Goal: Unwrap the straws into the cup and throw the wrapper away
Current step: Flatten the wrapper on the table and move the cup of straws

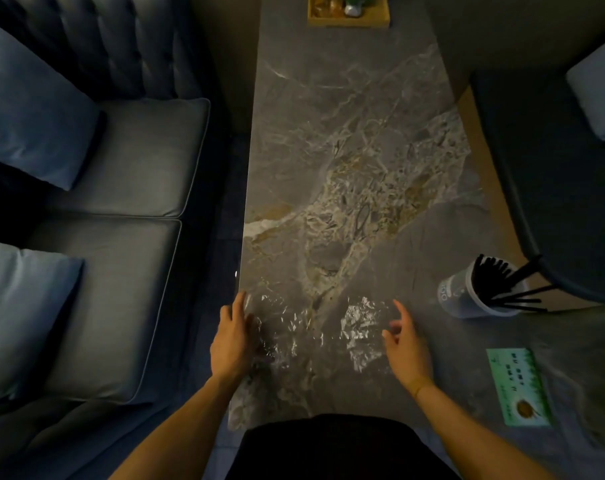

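A crinkled clear plastic wrapper lies spread flat on the marble table near its front edge. My left hand rests on the wrapper's left end, fingers together and laid over the film. My right hand hovers at the wrapper's right end with fingers apart and curled, holding nothing. To the right stands a translucent cup, leaning in this wide view, filled with several black straws that stick out of its mouth.
A green printed card lies on the table at the right front. A wooden tray with small items sits at the far end. A blue sofa with cushions runs along the left; a dark chair stands right.
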